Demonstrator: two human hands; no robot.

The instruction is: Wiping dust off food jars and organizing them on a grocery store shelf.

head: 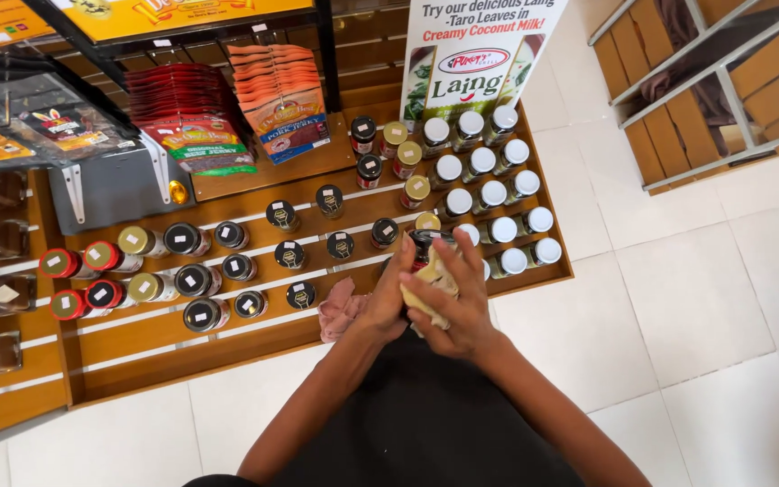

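Note:
My left hand (388, 302) grips a small jar with a dark lid (422, 243) just above the front edge of a wooden display shelf (227, 347). My right hand (458, 302) presses a pale yellow cloth (429, 287) against the jar's side, fingers spread over it. Both hands meet around the jar in the middle of the view, so most of the jar's body is hidden.
Rows of jars with black (282, 215), gold (133, 240), red (58, 263) and white (512, 261) lids stand on the stepped shelf. A pink cloth (341, 307) lies on the lowest step. Snack packets (193, 115) hang behind. A poster (472, 56) stands at the back. White tiled floor (696, 298) lies to the right.

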